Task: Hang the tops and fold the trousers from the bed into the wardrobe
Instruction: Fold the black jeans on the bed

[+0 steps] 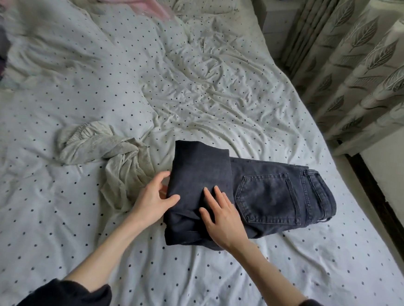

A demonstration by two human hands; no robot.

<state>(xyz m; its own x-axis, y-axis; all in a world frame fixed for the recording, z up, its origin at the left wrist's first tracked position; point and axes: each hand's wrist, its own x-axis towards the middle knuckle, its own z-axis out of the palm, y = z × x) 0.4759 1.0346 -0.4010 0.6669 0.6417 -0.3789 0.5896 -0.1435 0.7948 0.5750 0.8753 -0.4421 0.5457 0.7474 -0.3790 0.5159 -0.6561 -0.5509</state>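
Observation:
Dark grey jeans lie partly folded on the bed, the legs doubled over the seat, a back pocket facing up. My left hand holds the left edge of the folded legs, thumb on top and fingers tucked beneath the fabric. My right hand lies flat on top of the fold with straight fingers. A crumpled pale grey garment sits just left of the jeans. Pink clothing lies at the far head of the bed.
The bed's white dotted sheet is wrinkled across the middle. Leaf-patterned curtains hang along the right side. A white cabinet stands at the far right corner. A dark floor strip runs beside the bed.

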